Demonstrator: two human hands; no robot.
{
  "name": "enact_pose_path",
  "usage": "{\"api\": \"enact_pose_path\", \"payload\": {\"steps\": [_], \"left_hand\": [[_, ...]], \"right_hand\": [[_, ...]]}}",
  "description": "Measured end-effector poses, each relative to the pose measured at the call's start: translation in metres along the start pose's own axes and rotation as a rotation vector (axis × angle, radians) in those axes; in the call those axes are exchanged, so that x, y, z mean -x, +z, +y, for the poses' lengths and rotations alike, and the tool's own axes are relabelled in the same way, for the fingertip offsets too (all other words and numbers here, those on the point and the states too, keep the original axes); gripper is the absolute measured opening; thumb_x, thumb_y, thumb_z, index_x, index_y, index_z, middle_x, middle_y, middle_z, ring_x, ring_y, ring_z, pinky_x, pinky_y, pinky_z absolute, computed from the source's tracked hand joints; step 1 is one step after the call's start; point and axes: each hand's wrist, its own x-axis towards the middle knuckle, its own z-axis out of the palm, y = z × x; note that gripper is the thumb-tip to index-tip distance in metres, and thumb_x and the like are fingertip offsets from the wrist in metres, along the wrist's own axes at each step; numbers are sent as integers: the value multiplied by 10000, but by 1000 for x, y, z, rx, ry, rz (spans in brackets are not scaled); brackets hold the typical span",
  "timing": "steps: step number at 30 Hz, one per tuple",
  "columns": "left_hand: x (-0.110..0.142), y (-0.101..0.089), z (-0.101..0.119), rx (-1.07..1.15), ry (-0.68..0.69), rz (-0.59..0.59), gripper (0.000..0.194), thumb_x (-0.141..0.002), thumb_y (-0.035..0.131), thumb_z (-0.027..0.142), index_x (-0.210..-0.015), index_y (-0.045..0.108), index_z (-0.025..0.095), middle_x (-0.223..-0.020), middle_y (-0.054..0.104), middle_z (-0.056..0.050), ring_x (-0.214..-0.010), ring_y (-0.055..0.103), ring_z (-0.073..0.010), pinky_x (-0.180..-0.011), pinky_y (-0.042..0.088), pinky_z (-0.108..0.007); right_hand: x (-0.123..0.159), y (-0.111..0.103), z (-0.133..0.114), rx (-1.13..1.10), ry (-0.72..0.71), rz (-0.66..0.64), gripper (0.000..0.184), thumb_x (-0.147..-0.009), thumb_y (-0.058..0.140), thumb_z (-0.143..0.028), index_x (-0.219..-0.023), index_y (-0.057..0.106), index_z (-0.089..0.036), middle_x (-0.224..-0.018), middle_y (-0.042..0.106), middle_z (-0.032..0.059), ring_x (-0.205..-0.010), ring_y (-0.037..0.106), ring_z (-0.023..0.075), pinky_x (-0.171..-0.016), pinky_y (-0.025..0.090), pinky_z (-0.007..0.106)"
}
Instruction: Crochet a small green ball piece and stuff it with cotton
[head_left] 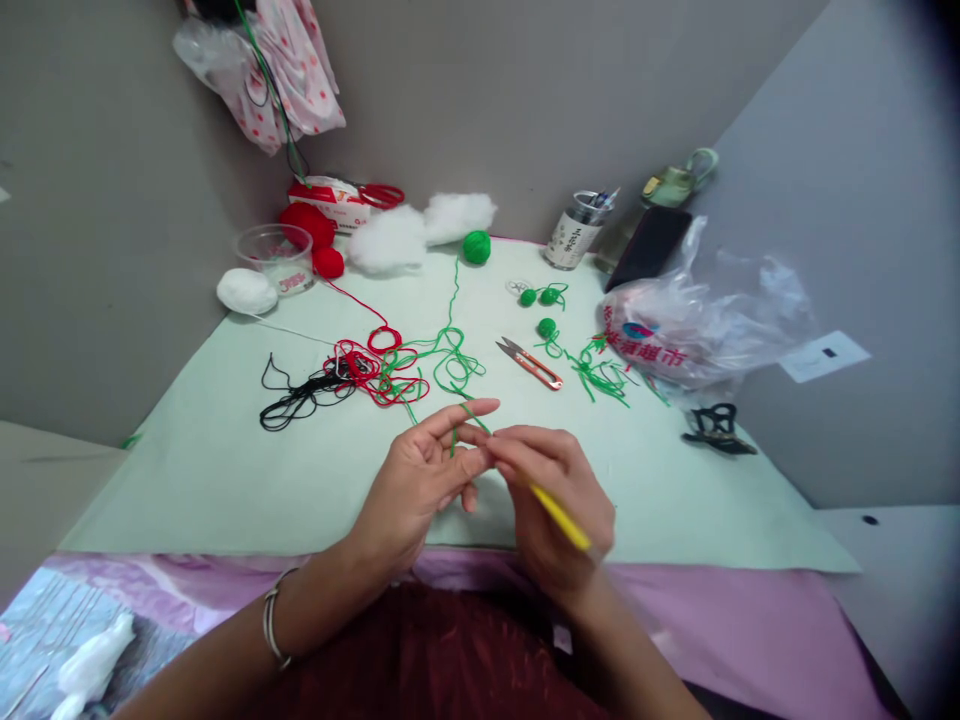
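Near the front middle of the table, my left hand has its index finger stretched out with green yarn running over it. Its thumb presses toward the other fingers at the strand. Close against those fingertips, my right hand is closed around a yellow-handled crochet hook. The hook's tip and whatever work sits at the pinch are hidden by my fingers. From my left hand the strand runs back through loose green loops to a green yarn ball.
Orange thread snips lie beyond my hands, near small green balls and green yarn scraps. Tangled red yarn and black cord are at left. A plastic bag and a black hair claw sit at right.
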Motion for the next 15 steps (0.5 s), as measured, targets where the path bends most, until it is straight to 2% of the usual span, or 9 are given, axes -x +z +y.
{"api": "enact_pose_path", "payload": {"steps": [2,3,5,8,12,15], "left_hand": [[-2,-2,1,63,-88,-32,398,-787,911,246,-1171,822,186,-648,533,82,-426,253,5,-433,373,-144],[-3,-3,2,97,-124,-34,374,-798,904,247,-1155,827,170,-603,473,99,-430,204,3,-434,360,-140],[-5,-3,4,148,-139,-12,308,-799,900,229,-1092,843,154,-588,418,109,-445,161,1,-430,323,-129],[-5,-2,5,109,-71,21,254,-778,906,215,-1023,852,171,-676,520,75,-452,213,5,-436,338,-140],[-2,0,3,-74,21,17,300,-754,923,252,-1043,855,204,-834,681,12,-473,351,-15,-446,375,-179],[-1,-2,2,-147,32,18,305,-786,908,285,-1082,858,230,-868,695,-1,-516,458,-34,-464,377,-184]], "right_hand": [[3,-2,1,75,-55,0,370,-971,667,-69,-1249,767,-291,-1114,780,84,-967,756,218,-757,634,349],[2,-4,2,61,-32,6,355,-977,660,-76,-1234,772,-293,-1086,782,79,-953,754,220,-755,633,354],[-2,-7,1,-59,105,44,290,-1003,622,-99,-1158,784,-282,-947,772,50,-851,736,204,-713,619,348],[-11,-8,0,-291,302,94,219,-1039,585,-173,-1033,789,-254,-833,731,28,-711,676,171,-631,577,324],[-14,-5,-1,-348,306,25,166,-1017,641,-215,-994,801,-253,-908,781,42,-778,702,182,-676,595,335],[-12,-5,1,-382,367,41,168,-1027,634,-226,-1006,800,-246,-901,787,38,-726,699,162,-664,596,316]]}}
